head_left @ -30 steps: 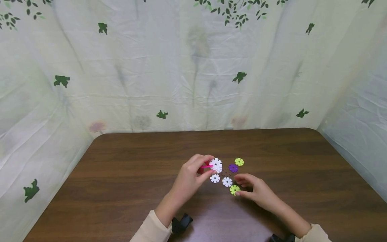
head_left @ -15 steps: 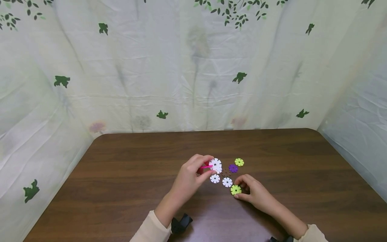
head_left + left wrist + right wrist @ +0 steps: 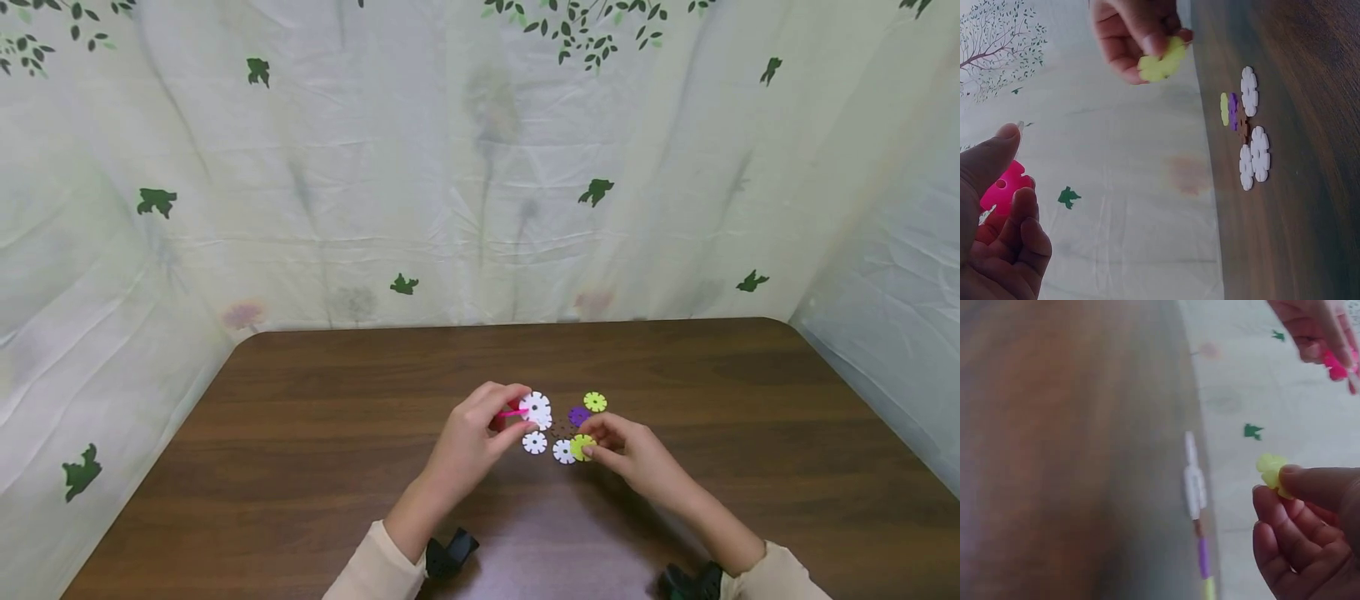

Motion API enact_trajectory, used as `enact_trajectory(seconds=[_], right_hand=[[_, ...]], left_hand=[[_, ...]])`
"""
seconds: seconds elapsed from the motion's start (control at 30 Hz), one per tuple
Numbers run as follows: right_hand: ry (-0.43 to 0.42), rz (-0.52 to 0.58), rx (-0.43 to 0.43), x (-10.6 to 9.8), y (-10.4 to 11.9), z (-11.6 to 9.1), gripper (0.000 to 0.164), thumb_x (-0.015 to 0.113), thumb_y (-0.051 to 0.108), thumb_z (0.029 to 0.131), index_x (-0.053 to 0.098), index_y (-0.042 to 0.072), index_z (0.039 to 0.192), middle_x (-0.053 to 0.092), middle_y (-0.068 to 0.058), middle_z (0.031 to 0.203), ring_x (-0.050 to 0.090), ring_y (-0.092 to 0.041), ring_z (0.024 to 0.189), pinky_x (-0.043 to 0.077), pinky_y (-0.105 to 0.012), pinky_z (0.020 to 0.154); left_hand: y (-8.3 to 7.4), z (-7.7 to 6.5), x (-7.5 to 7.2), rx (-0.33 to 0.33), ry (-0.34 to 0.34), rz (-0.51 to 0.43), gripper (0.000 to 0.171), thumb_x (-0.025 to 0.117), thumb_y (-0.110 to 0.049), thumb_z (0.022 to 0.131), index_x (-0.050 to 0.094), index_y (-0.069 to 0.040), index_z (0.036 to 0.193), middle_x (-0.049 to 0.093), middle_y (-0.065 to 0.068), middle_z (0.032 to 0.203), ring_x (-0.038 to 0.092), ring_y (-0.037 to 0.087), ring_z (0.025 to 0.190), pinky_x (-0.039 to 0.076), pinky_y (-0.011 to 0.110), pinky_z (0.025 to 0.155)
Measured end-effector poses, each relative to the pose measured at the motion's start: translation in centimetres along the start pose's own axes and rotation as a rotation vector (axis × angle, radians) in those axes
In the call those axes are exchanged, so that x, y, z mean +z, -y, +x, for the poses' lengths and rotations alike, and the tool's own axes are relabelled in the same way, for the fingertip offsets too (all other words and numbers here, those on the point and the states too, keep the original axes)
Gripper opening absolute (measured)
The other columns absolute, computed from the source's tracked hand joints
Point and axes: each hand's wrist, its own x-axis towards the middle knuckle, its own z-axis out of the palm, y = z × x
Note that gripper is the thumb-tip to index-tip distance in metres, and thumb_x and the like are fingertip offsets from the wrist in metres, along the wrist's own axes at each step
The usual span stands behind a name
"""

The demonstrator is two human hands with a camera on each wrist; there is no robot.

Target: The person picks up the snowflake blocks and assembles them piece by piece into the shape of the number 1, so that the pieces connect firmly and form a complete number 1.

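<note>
My left hand (image 3: 474, 429) pinches a bright pink notched disc (image 3: 1007, 187) between thumb and fingers. A white notched disc (image 3: 535, 405) stands at its fingertips, touching the pink one; whether the two are slotted together I cannot tell. Raised over the table, my right hand (image 3: 641, 458) pinches a yellow-green notched disc (image 3: 1161, 62) by its edge. The right wrist view shows that disc (image 3: 1272, 472) between thumb and index finger. In the head view it partly covers a white disc (image 3: 562, 452) lying on the table.
Between the hands, more notched discs lie flat on the brown table (image 3: 337, 400): another white one (image 3: 535, 442), a purple one (image 3: 577, 415), brown pieces (image 3: 561, 429) and a second yellow-green one (image 3: 595, 402). A pale printed curtain (image 3: 450, 208) hangs behind the table.
My right hand has closed its fingers on the near yellow-green disc, lifted it off the table and moved it slightly away from me. The left hand stays nearly still with its discs.
</note>
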Motion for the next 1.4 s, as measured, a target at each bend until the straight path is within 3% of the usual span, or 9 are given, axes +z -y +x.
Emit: enact_trajectory(seconds=[0.2,0.5,0.7,1.07,1.23,1.4], right_hand=[[-0.089,0.039,-0.002,-0.7,1.5,1.2,0.014,0.066,0.003,0.08,0.058,0.005,0.091,0.058,0.0,0.08,0.056,-0.012,0.07,0.048,-0.025,0.063],[-0.147,0.115,-0.04,-1.7,4.8,2.7,0.014,0.066,0.001,0.079,0.058,0.003,0.09,0.059,-0.005,0.08,0.058,-0.016,0.068,0.049,-0.028,0.059],[-0.179,0.193,-0.05,-1.6,4.7,3.0,0.013,0.066,0.003,0.08,0.057,0.002,0.091,0.06,-0.007,0.081,0.058,-0.016,0.067,0.05,-0.033,0.057],[-0.186,0.252,-0.106,-1.1,4.9,2.7,0.015,0.064,-0.003,0.079,0.058,0.003,0.091,0.061,-0.009,0.083,0.057,-0.014,0.066,0.049,-0.026,0.055],[-0.189,0.258,-0.134,-0.9,5.3,2.7,0.017,0.064,-0.008,0.078,0.059,0.003,0.09,0.06,-0.008,0.082,0.055,-0.013,0.065,0.048,-0.027,0.054],[-0.191,0.288,-0.171,-0.7,5.4,2.8,0.019,0.063,-0.014,0.075,0.059,0.0,0.088,0.059,-0.007,0.081,0.056,-0.012,0.064,0.049,-0.026,0.055]], left_hand=[[-0.1,0.1,-0.1,-0.006,0.0,0.004,0.038,0.077,-0.01,0.07,0.063,-0.004,0.104,0.057,-0.001,0.088,0.05,0.008,0.071,0.044,0.017,0.059],[0.0,0.1,0.0,-0.017,-0.001,-0.003,0.038,0.077,-0.012,0.07,0.063,-0.004,0.105,0.057,0.0,0.087,0.051,0.013,0.069,0.044,0.017,0.058],[0.0,0.0,0.1,-0.028,0.007,-0.005,0.037,0.077,-0.011,0.071,0.063,-0.005,0.105,0.056,-0.001,0.086,0.051,0.012,0.068,0.044,0.017,0.058],[0.0,0.0,0.2,-0.034,0.013,-0.005,0.036,0.076,-0.011,0.072,0.062,-0.004,0.104,0.057,-0.001,0.084,0.047,0.008,0.065,0.044,0.018,0.055],[0.0,-0.1,0.3,-0.042,0.048,-0.021,0.036,0.075,-0.012,0.073,0.06,-0.004,0.106,0.061,0.001,0.088,0.051,0.01,0.066,0.045,0.017,0.058],[-0.2,-0.2,0.4,-0.066,0.163,-0.047,0.037,0.067,-0.011,0.081,0.05,-0.002,0.113,0.055,0.001,0.091,0.048,0.008,0.069,0.044,0.018,0.061]])
